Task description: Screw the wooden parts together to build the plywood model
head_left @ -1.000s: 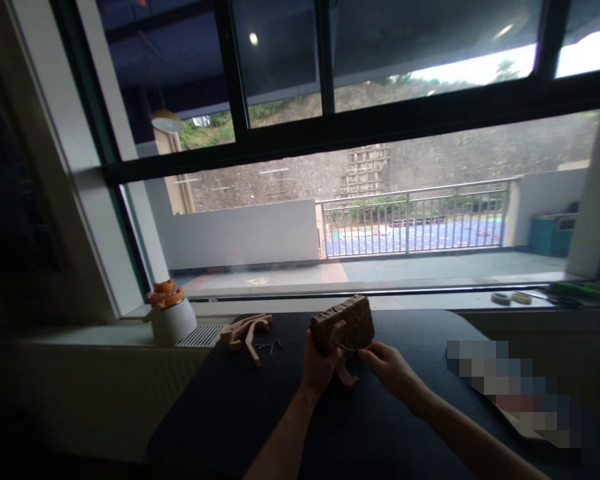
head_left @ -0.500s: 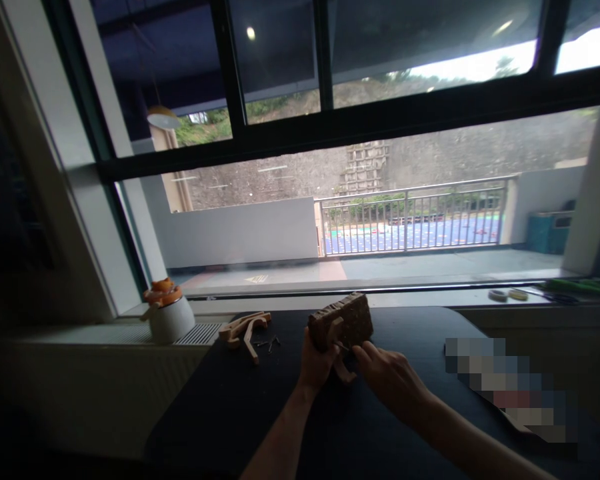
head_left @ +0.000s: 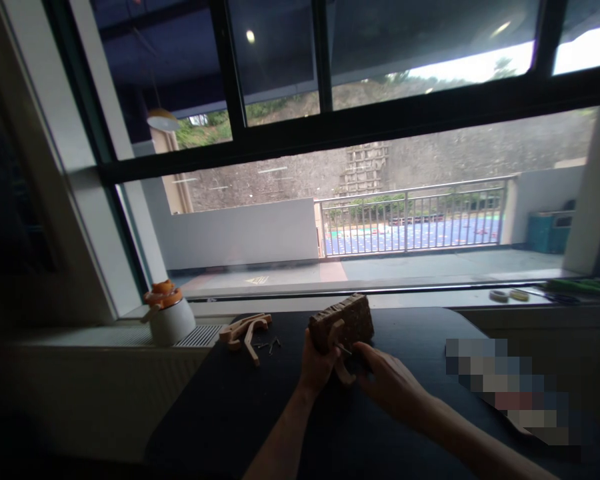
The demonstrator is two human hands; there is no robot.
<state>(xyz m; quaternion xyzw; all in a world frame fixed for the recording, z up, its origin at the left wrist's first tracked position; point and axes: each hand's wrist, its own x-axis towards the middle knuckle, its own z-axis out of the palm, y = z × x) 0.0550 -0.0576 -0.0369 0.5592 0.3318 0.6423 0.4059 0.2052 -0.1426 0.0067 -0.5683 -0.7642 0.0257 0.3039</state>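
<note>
My left hand [head_left: 316, 363] is wrapped round the lower left end of a brown, rough-textured block [head_left: 353, 320], held tilted above the dark table. Its thumb presses a curved light wooden piece [head_left: 347, 375] against the block's near face. A thin metal rod [head_left: 347, 349] sticks out by the thumb towards my right hand [head_left: 387, 380]. The right fingers are bent and closed close to the rod's end; what they grip is hidden in shadow. To the left lie more curved wooden pieces [head_left: 253, 339] and several small metal screws [head_left: 274, 345].
The dark table [head_left: 220, 413] stands against a window sill. A white pot with an orange lid [head_left: 171, 320] sits on the sill at left. Tape rolls [head_left: 500, 295] and a green item [head_left: 580, 287] lie on the right sill. A blurred-out flat item [head_left: 510, 393] lies at the table's right.
My right hand has shifted slightly and its fingers have turned, with the knuckles lower. The left hand, block and curved wooden piece stay almost where they were.
</note>
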